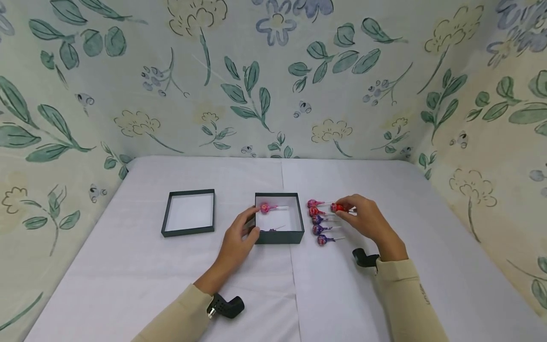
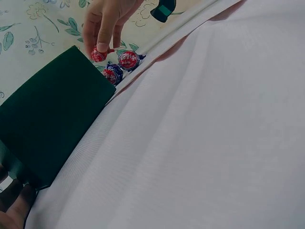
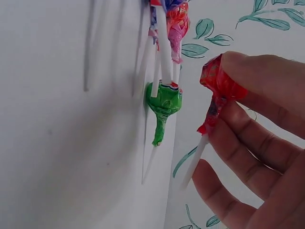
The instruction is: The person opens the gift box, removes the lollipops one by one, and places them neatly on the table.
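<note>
My right hand point(image 1: 363, 216) pinches a red-wrapped lollipop point(image 3: 217, 88) between thumb and fingers, its white stick pointing down in the right wrist view. It is over the right side of a row of wrapped lollipops point(image 1: 318, 229) lying on the white cloth. A green-wrapped lollipop point(image 3: 164, 101) shows beside the hand in the right wrist view. My left hand point(image 1: 239, 237) holds the dark green box point(image 1: 279, 237) at its left side, thumb by the front corner. Inside the box lie a pink lollipop point(image 1: 266, 208) and a blue-wrapped one, mostly hidden by the front wall.
The box's lid point(image 1: 188, 232) lies inner side up to the left, apart from the box. White cloth point(image 1: 239, 175) covers the table, with a crease running front to back. Flower-patterned fabric point(image 1: 256, 95) stands around the back and sides.
</note>
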Action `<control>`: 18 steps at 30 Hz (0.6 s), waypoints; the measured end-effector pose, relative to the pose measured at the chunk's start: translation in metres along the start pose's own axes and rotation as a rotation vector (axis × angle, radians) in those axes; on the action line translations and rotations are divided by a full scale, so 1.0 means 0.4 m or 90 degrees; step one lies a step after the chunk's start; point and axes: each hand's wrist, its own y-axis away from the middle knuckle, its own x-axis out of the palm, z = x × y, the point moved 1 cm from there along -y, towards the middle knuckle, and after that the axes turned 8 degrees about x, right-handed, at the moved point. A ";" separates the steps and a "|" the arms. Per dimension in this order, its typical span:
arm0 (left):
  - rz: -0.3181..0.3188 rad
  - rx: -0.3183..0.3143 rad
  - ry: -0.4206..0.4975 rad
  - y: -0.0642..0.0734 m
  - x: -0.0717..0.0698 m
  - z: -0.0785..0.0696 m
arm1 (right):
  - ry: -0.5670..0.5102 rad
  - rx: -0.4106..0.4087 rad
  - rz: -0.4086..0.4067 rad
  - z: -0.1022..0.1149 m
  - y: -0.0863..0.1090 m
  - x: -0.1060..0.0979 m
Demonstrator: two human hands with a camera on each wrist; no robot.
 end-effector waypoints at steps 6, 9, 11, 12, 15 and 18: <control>0.003 -0.002 0.002 -0.002 -0.001 0.000 | 0.005 0.050 0.037 -0.016 -0.003 0.007; 0.005 -0.010 0.002 -0.001 -0.004 -0.002 | 0.007 0.063 0.048 -0.019 -0.005 0.011; 0.005 -0.017 0.002 0.001 -0.005 -0.003 | 0.008 0.069 0.055 -0.021 -0.006 0.015; 0.004 -0.018 0.002 0.002 -0.005 -0.003 | 0.010 0.074 0.058 -0.022 -0.006 0.017; 0.005 -0.020 0.006 0.003 -0.003 -0.003 | 0.014 0.085 0.064 -0.025 -0.007 0.021; 0.007 -0.021 0.011 0.002 0.000 -0.004 | 0.017 0.094 0.065 -0.028 -0.007 0.023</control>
